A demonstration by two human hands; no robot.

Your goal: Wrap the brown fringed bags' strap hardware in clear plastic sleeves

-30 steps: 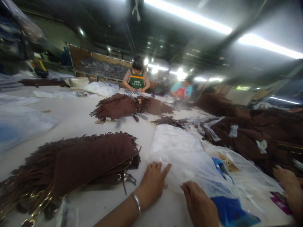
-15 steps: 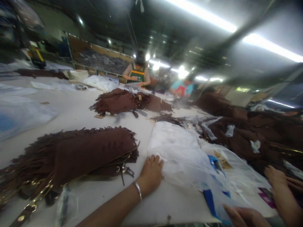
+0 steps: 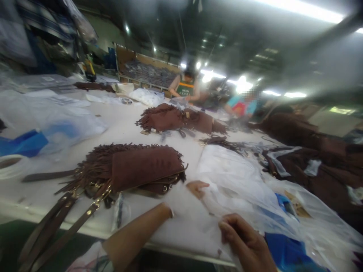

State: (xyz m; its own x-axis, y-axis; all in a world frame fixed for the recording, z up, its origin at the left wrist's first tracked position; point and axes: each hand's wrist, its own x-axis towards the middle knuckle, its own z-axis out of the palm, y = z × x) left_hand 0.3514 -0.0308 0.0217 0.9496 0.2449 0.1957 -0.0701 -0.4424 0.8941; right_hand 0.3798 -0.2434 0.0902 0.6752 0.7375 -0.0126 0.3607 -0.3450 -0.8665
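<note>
A thin, translucent white sheet [image 3: 185, 206] lies across the front of my left wrist and stretches toward my right hand. My left hand [image 3: 197, 188] is partly covered by it, with fingers bent and pointing right at the sheet's far side; its grip looks closed but is blurred. At the lower right, thumb and fingers of my right hand [image 3: 245, 238] pinch the sheet's near edge. Beyond both hands lies a stack of white sheets [image 3: 227, 166]. Left of them rests a brown fringed bag [image 3: 144, 168], its straps [image 3: 82, 223] hanging over the table edge.
More brown fringed bags [image 3: 167, 117] lie farther back, and a brown heap [image 3: 326, 170] fills the right side. Blue-and-clear plastic [image 3: 286, 245] is at the lower right. A tape roll [image 3: 13, 166] sits at the left. Two people work across the table [image 3: 119, 132].
My left hand has gone from lying flat on the stack to bent behind a lifted sheet. My right hand has moved left and up, pinching it. Another person's hand at right has left view.
</note>
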